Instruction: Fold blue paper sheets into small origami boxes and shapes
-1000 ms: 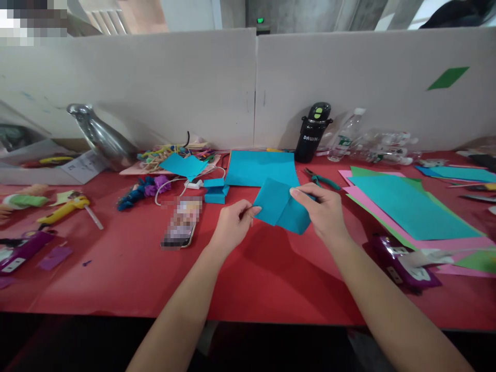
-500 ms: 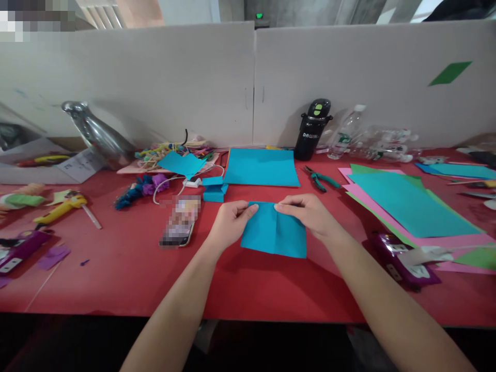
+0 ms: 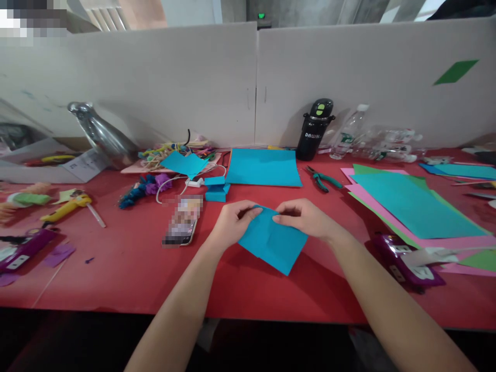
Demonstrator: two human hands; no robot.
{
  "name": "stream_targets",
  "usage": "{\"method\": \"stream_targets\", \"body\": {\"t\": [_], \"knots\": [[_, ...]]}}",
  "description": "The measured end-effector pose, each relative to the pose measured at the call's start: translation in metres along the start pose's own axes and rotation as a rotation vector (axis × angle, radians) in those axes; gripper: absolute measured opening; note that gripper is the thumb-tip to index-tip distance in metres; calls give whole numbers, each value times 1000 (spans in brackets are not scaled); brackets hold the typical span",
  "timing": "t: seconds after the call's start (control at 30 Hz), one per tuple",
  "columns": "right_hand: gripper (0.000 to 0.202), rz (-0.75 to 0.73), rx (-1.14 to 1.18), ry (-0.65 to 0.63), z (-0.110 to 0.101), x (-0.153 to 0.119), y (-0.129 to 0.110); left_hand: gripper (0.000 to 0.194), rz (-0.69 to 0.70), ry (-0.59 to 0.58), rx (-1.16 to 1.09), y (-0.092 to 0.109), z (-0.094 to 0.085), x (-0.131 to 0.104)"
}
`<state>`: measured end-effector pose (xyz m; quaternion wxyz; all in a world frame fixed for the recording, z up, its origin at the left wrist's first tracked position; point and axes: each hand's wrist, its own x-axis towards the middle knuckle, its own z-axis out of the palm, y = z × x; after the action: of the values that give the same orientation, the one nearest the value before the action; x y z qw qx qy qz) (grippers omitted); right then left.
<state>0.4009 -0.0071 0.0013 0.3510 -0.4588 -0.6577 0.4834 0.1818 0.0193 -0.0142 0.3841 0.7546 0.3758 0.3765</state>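
Observation:
A creased square of blue paper (image 3: 275, 240) is held above the red table, turned with one corner towards me. My left hand (image 3: 239, 222) pinches its upper left edge between thumb and fingers. Along the upper right edge, my right hand (image 3: 300, 219) grips the same paper in a pinch. Behind my left hand stands a small folded blue paper piece (image 3: 217, 189). A phone (image 3: 184, 219) lies left of my left forearm. Beyond the hands is a stack of blue paper sheets (image 3: 264, 168).
Green-handled pliers (image 3: 325, 180) and a black bottle (image 3: 314, 132) stand behind my right hand. Coloured paper sheets (image 3: 418, 204) and a purple power strip (image 3: 411, 263) lie right. At left are a yellow glue gun (image 3: 68, 207), another power strip (image 3: 27, 251) and a metal jug (image 3: 104, 137).
The blue paper has turned in my hands, from a side facing me to a corner pointing towards me. Both hands keep hold of it. The view has shifted slightly.

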Motion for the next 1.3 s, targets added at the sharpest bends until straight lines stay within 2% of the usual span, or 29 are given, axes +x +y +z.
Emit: {"method": "stream_targets", "body": {"t": [0.1, 0.2, 0.27, 0.4, 0.47, 0.6, 0.73, 0.83, 0.93, 1.13, 1.3], "knots": [[32, -5, -12, -7, 4, 2, 2, 36, -21, -109, -13, -1, 0, 0], [37, 26, -1, 87, 4, 3, 5, 42, -81, -71, 11, -3, 1, 1], [39, 52, 15, 99, 2, 3, 7, 43, -123, -42, 21, -4, 0, 1], [45, 41, -25, -61, -3, 3, 10, 46, -146, -86, 16, -5, -3, 1], [47, 22, -44, -92, -3, 3, 11, 47, -137, -115, 3, -5, -5, 1], [44, 44, 3, 18, -5, 2, 12, 44, -114, -91, -13, -4, -11, 2], [41, 85, 22, -44, -12, 0, 14, 40, -131, -91, -27, -4, -14, 2], [32, 24, 38, -66, -12, 1, 14, 37, -114, -153, -14, -3, -11, 1], [29, -41, 37, -7, -5, 4, 13, 38, -103, -223, -30, -1, -7, 1], [36, -82, 4, 59, 0, 5, 13, 36, -67, -134, 13, -4, -9, 2], [45, -81, -13, 84, -3, 5, 14, 37, -190, -98, 48, -5, -12, 0]]}}
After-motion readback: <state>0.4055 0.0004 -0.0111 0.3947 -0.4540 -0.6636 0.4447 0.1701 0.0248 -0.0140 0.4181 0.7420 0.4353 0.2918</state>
